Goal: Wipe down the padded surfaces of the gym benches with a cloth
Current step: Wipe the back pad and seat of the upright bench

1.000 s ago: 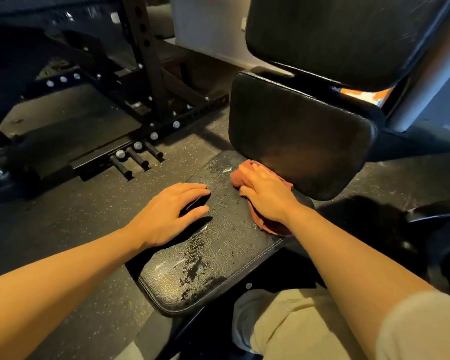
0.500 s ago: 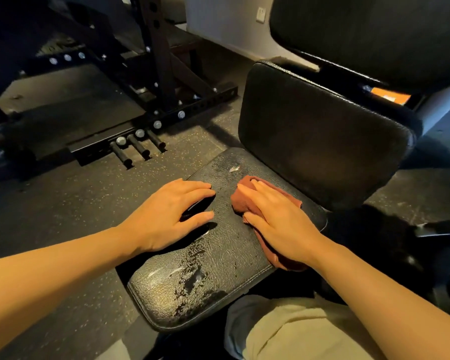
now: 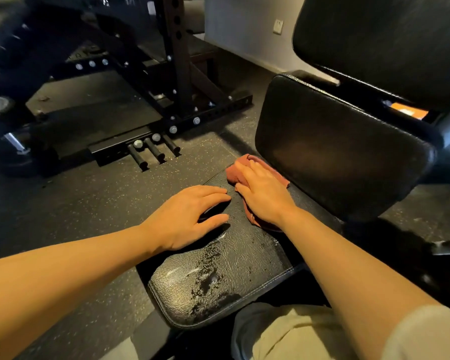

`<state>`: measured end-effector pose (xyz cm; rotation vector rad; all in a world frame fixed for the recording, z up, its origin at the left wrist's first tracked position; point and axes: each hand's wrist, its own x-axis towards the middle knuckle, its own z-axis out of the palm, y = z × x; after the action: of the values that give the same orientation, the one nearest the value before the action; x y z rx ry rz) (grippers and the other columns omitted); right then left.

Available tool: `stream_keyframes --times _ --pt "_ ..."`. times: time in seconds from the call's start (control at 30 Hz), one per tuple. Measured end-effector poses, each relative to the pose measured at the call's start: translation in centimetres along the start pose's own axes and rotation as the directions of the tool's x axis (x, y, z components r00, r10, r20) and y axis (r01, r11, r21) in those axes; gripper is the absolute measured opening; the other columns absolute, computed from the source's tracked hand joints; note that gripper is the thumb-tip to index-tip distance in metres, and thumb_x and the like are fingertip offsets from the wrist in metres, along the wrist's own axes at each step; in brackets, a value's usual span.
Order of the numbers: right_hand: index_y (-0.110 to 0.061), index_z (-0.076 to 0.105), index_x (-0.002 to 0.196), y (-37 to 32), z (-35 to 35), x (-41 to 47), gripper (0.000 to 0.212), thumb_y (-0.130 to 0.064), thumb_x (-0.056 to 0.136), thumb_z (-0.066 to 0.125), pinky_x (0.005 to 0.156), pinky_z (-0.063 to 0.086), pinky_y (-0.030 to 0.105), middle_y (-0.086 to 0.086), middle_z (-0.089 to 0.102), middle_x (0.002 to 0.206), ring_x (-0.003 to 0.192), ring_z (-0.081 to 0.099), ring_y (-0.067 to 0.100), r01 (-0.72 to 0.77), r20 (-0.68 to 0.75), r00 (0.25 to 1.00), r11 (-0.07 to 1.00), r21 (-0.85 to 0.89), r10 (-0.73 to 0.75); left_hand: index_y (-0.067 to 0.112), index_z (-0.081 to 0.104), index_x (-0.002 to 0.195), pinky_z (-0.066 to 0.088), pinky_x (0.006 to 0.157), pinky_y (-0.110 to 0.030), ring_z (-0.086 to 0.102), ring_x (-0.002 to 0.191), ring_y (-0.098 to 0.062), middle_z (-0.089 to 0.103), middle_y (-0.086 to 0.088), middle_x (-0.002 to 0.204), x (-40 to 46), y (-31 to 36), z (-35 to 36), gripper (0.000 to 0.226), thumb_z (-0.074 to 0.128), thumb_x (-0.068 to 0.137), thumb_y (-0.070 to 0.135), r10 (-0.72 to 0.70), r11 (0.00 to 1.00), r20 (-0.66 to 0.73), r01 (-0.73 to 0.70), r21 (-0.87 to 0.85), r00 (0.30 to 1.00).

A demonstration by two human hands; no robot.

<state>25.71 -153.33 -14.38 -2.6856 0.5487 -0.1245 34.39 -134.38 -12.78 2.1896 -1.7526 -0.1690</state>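
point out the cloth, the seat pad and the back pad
cloth [image 3: 236, 169]: head view, bunched far corner beyond the fingers
seat pad [image 3: 218, 281]: head view, worn near end
back pad [image 3: 335, 146]: head view, middle of its face

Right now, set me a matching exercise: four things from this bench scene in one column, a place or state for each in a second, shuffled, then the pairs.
Things:
1. cloth
2. left hand
3. seat pad
4. three pegs

Places or states:
A. cracked and flaking near the front
B. low on the rack frame, pointing toward the camera
C. pressed under the right hand, at the seat's far end
D. resting on the seat's left edge, holding nothing

Pairs: 1-C, 2-D, 3-A, 4-B
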Motion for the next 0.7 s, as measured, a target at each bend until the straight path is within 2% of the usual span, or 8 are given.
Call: stream_keyframes --times 0.1,0.2,0.37,0.47,0.57,0.63,0.7 --pt "-0.032 0.019 0.153 -0.6 -0.3 -4.4 0.057 -0.039 0.101 0.041 0.121 0.014 0.039 0.003 0.017 0.161 0.149 0.010 0.017 0.089 0.049 0.995 0.996 0.008 -0.089 0.023 0.050 0.139 0.024 0.111 -0.018 0.040 0.130 -0.006 0.047 0.008 0.144 0.0 -0.1 0.1 0.064 0.026 0.094 0.062 0.023 1.000 0.001 -0.023 0.001 1.000" --pt "-0.035 0.015 0.153 -0.6 -0.8 -7.3 0.058 -0.042 0.101 0.038 0.121 0.012 0.035 -0.002 0.012 0.162 0.149 0.008 0.013 0.129 0.087 0.988 0.992 -0.007 -0.128 0.022 0.050 0.138 0.019 0.107 -0.014 0.042 0.129 -0.009 0.049 0.006 0.142 0.0 -0.3 0.3 0.063 0.025 0.096 0.060 0.039 0.999 -0.012 -0.039 0.031 0.999" --pt "-0.030 0.019 0.153 1.0 -0.9 -1.8 0.059 -0.042 0.100 0.041 0.121 0.013 0.038 0.003 0.017 0.161 0.149 0.011 0.017 0.105 0.065 0.993 0.994 -0.031 -0.102 0.021 0.051 0.139 0.017 0.108 -0.014 0.041 0.130 -0.008 0.048 0.006 0.144 0.1 -0.2 0.3 0.065 0.023 0.095 0.061 0.027 0.998 -0.012 -0.026 0.056 1.000" --pt "-0.024 0.025 0.152 1.3 -0.1 3.0 0.058 -0.040 0.099 0.043 0.120 0.016 0.040 0.008 0.023 0.159 0.148 0.016 0.021 0.025 0.001 1.000 0.999 -0.044 -0.025 0.023 0.049 0.140 0.013 0.108 -0.012 0.038 0.132 -0.007 0.047 0.006 0.145 0.1 -0.1 0.2 0.066 0.022 0.094 0.062 0.014 0.998 -0.002 -0.013 0.063 1.000" --pt "-0.025 0.026 0.151 0.0 0.5 4.7 0.054 -0.037 0.101 0.039 0.120 0.014 0.039 0.009 0.022 0.159 0.147 0.015 0.024 -0.079 -0.044 0.996 0.996 -0.047 0.077 0.023 0.051 0.139 0.013 0.108 -0.011 0.038 0.131 -0.005 0.048 0.007 0.144 0.1 0.1 0.0 0.063 0.024 0.094 0.059 -0.002 0.999 -0.003 0.002 0.051 1.000" --pt "-0.026 0.029 0.150 -0.9 0.7 4.2 0.051 -0.033 0.101 0.040 0.120 0.013 0.038 0.009 0.021 0.159 0.148 0.014 0.024 -0.055 -0.041 0.998 0.998 -0.041 0.053 0.021 0.052 0.138 0.013 0.107 -0.010 0.039 0.129 -0.006 0.050 0.006 0.142 0.0 0.2 -0.1 0.061 0.026 0.095 0.056 -0.002 0.999 -0.001 0.002 0.051 1.000" --pt "-0.029 0.035 0.147 -1.4 0.4 2.7 0.049 -0.030 0.099 0.044 0.119 0.015 0.038 0.005 0.025 0.158 0.147 0.016 0.021 0.047 -0.022 0.999 0.999 0.002 -0.047 0.019 0.053 0.137 0.014 0.107 -0.010 0.040 0.129 -0.007 0.051 0.005 0.141 0.0 0.1 -0.1 0.058 0.028 0.096 0.053 0.005 0.999 0.005 -0.005 0.047 1.000"
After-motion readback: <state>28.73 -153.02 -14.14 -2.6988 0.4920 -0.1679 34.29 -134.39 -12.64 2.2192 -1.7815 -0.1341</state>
